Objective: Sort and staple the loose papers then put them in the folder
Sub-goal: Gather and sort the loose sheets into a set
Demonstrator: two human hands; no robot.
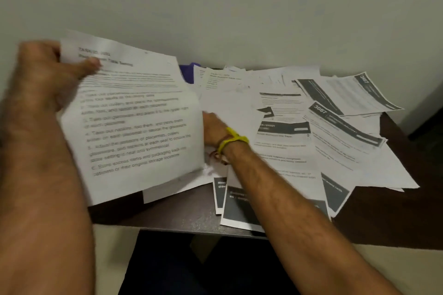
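Showing, head view: a person seated at a dark desk [182, 213] set against a pale wall [239, 7], both forearms reaching in.
Left hand [48, 74]: raised at the left of the view; its grip is clamped on a sheet [134, 127], thumb pressed across the sheet's top left corner, fingers behind it.
Sheet: white, printed with a heading and numbered lines of text; held up, tilted, above the desk's left part; the text is blurred.
Right hand [213, 129]: reaches under the right edge of the held sheet; only the back of the hand and the wrist show, the fingers are hidden behind the paper, so whether this grip is apart or together cannot be told.
Band [233, 139]: yellow, around the right wrist.
Loose papers [311, 132]: many sheets spread and overlapping over the middle and right of the desk, some plain white, some with dark header bars; a few overhang the near edge.
Numbered pages: one at the right reads "3087" [320, 108], another at the far right bears a similar number [364, 78], blurred.
Purple item [189, 72]: at the back of the desk, against the wall, mostly hidden by the held sheet and the papers; what it is cannot be told.
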